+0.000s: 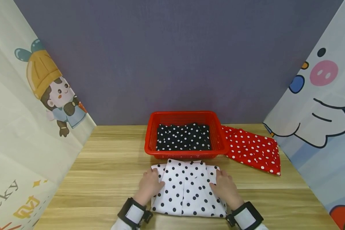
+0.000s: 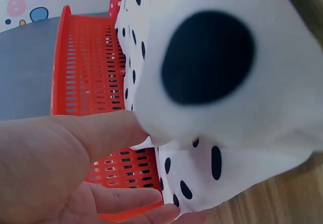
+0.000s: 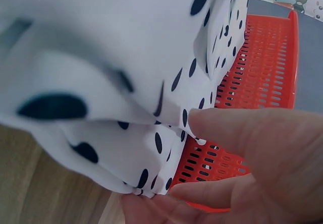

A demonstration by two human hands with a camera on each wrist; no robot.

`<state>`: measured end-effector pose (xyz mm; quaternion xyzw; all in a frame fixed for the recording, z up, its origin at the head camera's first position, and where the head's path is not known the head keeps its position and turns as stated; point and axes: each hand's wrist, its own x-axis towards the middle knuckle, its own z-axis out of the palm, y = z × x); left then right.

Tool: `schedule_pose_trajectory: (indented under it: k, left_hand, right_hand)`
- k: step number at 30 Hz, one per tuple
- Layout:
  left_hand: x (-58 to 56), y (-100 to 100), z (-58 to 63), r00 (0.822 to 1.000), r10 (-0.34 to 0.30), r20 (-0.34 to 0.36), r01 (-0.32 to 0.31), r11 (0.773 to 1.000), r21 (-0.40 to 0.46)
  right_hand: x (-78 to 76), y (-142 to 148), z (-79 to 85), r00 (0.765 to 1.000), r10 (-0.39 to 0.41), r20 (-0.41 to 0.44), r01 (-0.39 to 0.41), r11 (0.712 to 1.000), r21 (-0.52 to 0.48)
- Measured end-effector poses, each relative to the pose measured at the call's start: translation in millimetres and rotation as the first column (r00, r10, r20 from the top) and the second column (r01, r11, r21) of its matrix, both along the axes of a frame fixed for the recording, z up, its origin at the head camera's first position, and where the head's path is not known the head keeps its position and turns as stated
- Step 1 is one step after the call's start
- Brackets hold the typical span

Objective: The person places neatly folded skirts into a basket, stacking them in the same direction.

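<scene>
A white cloth with black dots (image 1: 187, 191), its sides folded inward, lies on the wooden table. At its left edge, my left hand (image 1: 149, 182) grips the fabric, thumb on top and fingers along the side. My right hand (image 1: 225, 187) grips the opposite edge in the same way. In the left wrist view, the thumb (image 2: 108, 133) meets a raised fold of the cloth (image 2: 242, 118). The right wrist view has the right thumb (image 3: 227, 128) against a fold and fingertips at the cloth's corner. Parts of the fingers are hidden.
Just beyond the cloth stands a red plastic basket (image 1: 187, 153) holding a folded black cloth with white dots (image 1: 184, 137). A red cloth with white dots (image 1: 253, 150) lies right of the basket. Behind is a grey panel (image 1: 175, 64), with printed curtains (image 1: 23, 134) at both sides.
</scene>
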<state>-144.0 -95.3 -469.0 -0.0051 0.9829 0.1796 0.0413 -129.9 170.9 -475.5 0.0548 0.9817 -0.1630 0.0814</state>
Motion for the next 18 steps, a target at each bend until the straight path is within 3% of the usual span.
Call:
schedule_pose_trajectory:
  k: [10, 18]
  left_hand:
    - [-8.8, -2.4, -2.1, 0.999, 0.036, 0.028, -0.037, 0.998, 0.056]
    - [-6.6, 1.7, -3.3, 0.998, 0.037, 0.043, -0.039, 0.998, 0.041]
  right_hand:
    - [-1.4, 1.6, 4.0, 0.998, 0.008, 0.068, -0.009, 1.0, 0.024]
    - [-3.5, 1.9, -1.5, 0.996, -0.008, 0.09, 0.006, 1.0, 0.021]
